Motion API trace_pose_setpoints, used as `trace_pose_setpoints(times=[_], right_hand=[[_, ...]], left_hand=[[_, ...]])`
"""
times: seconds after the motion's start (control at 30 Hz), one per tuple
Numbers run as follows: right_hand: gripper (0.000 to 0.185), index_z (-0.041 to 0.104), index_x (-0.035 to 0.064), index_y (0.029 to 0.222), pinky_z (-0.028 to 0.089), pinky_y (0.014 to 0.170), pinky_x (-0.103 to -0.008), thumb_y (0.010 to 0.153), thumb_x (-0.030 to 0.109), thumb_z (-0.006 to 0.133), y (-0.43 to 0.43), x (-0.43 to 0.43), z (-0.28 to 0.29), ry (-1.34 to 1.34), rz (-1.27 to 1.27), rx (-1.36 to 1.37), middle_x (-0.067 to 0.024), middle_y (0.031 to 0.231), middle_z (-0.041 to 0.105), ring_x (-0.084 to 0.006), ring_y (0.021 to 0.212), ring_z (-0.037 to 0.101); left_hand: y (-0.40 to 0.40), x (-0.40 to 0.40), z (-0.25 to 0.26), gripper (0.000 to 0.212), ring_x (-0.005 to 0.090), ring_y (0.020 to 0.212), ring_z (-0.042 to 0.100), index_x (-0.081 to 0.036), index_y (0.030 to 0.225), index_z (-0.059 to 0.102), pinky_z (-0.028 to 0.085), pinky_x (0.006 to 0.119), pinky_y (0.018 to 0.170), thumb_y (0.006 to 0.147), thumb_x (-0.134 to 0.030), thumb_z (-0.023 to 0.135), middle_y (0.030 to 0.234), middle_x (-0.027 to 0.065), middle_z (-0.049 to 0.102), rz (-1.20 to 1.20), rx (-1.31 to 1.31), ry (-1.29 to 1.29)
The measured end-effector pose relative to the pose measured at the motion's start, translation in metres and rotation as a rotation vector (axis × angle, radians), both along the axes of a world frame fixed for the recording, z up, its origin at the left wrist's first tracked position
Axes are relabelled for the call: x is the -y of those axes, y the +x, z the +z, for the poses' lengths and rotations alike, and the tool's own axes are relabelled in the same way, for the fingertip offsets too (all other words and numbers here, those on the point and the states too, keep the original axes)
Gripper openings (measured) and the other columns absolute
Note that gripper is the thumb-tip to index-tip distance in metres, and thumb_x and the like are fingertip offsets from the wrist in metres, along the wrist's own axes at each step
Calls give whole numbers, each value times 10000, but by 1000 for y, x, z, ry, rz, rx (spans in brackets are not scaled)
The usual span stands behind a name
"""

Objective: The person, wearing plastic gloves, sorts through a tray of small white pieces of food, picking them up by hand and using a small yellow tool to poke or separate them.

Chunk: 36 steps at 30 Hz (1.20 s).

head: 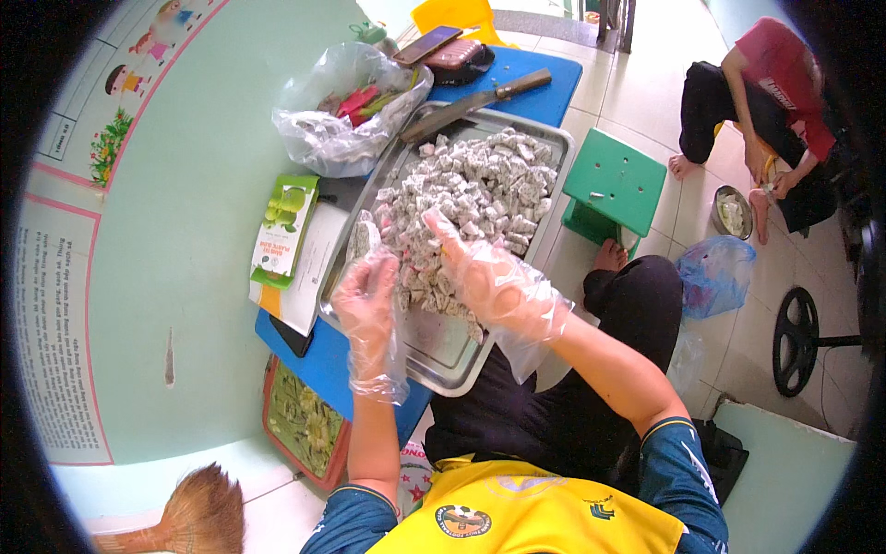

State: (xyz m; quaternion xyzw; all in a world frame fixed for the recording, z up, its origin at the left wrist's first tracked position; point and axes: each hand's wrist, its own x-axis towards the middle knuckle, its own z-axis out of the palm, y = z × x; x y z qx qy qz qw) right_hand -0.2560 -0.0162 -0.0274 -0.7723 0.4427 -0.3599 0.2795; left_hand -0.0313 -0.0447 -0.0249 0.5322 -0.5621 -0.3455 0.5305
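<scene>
A metal tray (453, 384) on a blue table (516, 69) holds a heap of diced white dragon fruit (471, 187) with black specks. Both hands wear clear plastic gloves. My left hand (370, 298) is over the tray's near left part, fingers curled by a larger dragon fruit piece (363, 235); whether it grips anything I cannot tell. My right hand (491, 284) lies over the heap, fingers pointing away towards the upper left; what is beneath its palm is hidden. A large knife (477, 104) with a wooden handle rests across the tray's far edge.
A plastic bag with peels (332, 138) and a green glove box (285, 232) stand left of the tray. A phone (428, 45) lies at the far end. To the right are a green stool (616, 180) and a seated person (775, 104) with a metal bowl (731, 213). A broom (204, 512) lies lower left.
</scene>
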Motion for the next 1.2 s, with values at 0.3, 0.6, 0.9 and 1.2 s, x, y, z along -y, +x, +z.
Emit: trace_pose_setpoints(times=[0.3, 0.6, 0.9, 1.2], right_hand=[[539, 451, 90, 1519, 504, 653, -274, 1002, 151, 592, -9, 18, -46, -159, 7, 293, 34, 860, 584, -136, 717, 584], [368, 600, 177, 1370, 496, 628, -483, 1004, 140, 599, -32, 17, 11, -237, -358, 83, -228, 740, 625, -404, 668, 627], [381, 572, 95, 1349, 469, 596, -472, 970, 81, 610, -53, 24, -3, -271, -334, 132, -173, 740, 591, -354, 650, 591], [415, 562, 56, 1365, 490, 606, -410, 952, 37, 601, -59, 24, -9, -186, -297, 143, -139, 765, 587, -313, 661, 590]], left_hand=[[57, 12, 14, 272, 138, 852, 692, 24, 1106, 748, 545, 288, 799, 916, -166, 786, 954, 98, 765, 122, 405, -36], [54, 34, 6, 562, 325, 963, 703, 35, 1228, 672, 552, 406, 860, 862, -368, 811, 1093, 192, 721, 78, 901, -43], [62, 62, -25, 606, 395, 1062, 656, 18, 1265, 627, 542, 452, 895, 825, -353, 819, 1213, 216, 646, -13, 1119, -178], [54, 78, -15, 480, 395, 1012, 689, 42, 1199, 663, 552, 436, 888, 853, -267, 787, 1126, 231, 682, -39, 889, -76]])
